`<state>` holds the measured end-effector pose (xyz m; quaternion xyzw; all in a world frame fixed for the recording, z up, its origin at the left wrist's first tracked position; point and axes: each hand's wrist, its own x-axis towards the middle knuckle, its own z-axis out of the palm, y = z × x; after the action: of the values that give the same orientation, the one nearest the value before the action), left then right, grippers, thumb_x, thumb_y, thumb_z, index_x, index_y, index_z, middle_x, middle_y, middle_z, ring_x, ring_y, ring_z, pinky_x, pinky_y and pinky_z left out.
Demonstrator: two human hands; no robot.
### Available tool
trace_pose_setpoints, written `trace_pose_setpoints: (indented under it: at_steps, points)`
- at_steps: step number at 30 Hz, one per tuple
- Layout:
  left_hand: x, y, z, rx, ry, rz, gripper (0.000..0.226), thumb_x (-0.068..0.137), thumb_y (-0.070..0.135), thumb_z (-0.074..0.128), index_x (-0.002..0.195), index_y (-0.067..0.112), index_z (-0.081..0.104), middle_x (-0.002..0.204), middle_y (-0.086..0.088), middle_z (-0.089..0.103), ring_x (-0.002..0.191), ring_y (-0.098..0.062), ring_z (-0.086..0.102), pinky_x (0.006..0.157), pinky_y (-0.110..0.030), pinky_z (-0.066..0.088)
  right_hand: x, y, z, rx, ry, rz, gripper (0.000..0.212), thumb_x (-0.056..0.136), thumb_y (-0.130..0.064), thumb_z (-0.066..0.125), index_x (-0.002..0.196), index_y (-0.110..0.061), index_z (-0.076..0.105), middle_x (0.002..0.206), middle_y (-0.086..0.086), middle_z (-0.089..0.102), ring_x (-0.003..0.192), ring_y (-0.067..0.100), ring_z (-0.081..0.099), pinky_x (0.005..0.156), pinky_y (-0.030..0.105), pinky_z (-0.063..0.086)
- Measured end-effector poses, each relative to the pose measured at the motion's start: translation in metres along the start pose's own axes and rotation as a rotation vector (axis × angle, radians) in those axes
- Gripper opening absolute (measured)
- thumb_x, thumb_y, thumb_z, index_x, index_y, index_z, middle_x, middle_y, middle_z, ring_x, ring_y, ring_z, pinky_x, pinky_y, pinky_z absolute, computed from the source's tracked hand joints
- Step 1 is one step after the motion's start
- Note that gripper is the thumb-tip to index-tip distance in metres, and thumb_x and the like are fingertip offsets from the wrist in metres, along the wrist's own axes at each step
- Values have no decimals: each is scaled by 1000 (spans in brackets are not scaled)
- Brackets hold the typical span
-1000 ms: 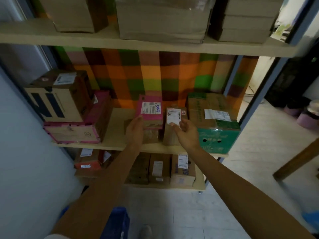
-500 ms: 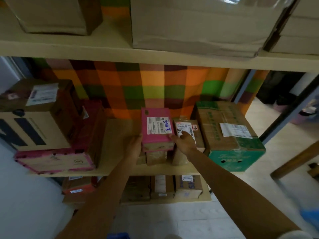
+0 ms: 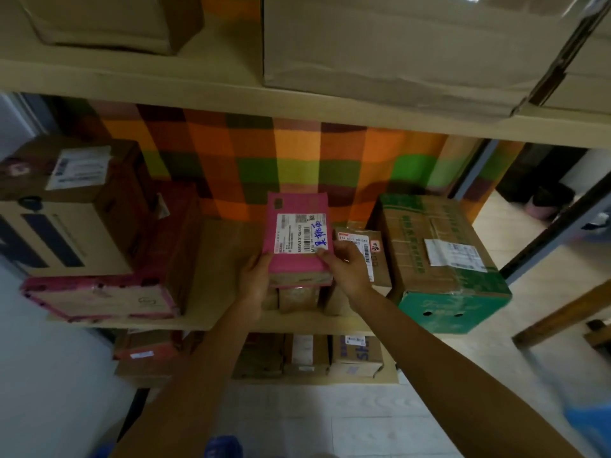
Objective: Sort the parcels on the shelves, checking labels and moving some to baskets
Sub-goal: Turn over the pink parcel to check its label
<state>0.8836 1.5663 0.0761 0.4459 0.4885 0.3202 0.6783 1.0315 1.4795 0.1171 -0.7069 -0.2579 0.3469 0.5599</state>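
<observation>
A small pink parcel (image 3: 294,206) with a white label and blue handwriting sits on top of small brown boxes (image 3: 298,297) on the middle shelf (image 3: 218,320). My left hand (image 3: 253,279) grips its lower left corner. On the other side my right hand (image 3: 345,271) holds its lower right edge, thumb on the top face beside the label. Just right of it lies a brown labelled box (image 3: 375,256), partly hidden by my right hand.
A green and brown carton (image 3: 443,259) fills the shelf's right end. At the left a large brown box (image 3: 66,206) rests on a pink-edged flat box (image 3: 99,299). More parcels (image 3: 307,355) stand on the lower shelf; big cartons (image 3: 396,47) sit above.
The view has come closer to the shelf. My right hand left the brown labelled box and took the pink parcel's right edge; my left hand closed on its left corner.
</observation>
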Motion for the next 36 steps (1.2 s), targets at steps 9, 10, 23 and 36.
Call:
trace_pose_setpoints:
  at_steps: [9, 10, 23, 36]
  points:
    - [-139, -24, 19, -131, 17, 96, 26, 100, 30, 53, 125, 33, 51, 119, 9, 60, 98, -7, 60, 72, -29, 54, -85, 21, -61, 421, -255, 142, 89, 63, -58, 86, 133, -12, 58, 123, 12, 70, 111, 29, 69, 92, 46, 56]
    - [-158, -29, 23, -139, -2, 109, 28, 100, 27, 52, 128, 31, 50, 117, 11, 61, 98, -6, 61, 74, -30, 56, -98, 25, -76, 410, -312, 152, 84, 66, -55, 85, 135, -16, 58, 126, 11, 69, 114, 30, 67, 96, 49, 54]
    - [-320, -112, 90, -148, -245, 34, 60, 71, 26, 71, 129, 23, 56, 118, -4, 71, 94, -20, 74, 71, -35, 62, -271, 81, -220, 291, -311, 140, 53, 81, -25, 72, 130, -15, 55, 112, 5, 75, 98, 23, 73, 71, 32, 60]
    - [-391, -106, 2, -143, 23, 247, 46, 78, 28, 67, 124, 26, 59, 111, 1, 75, 98, -20, 73, 77, -34, 60, -316, 68, -136, 217, -431, 43, 46, 79, -15, 80, 122, -15, 65, 108, 4, 76, 93, 24, 75, 84, 47, 60]
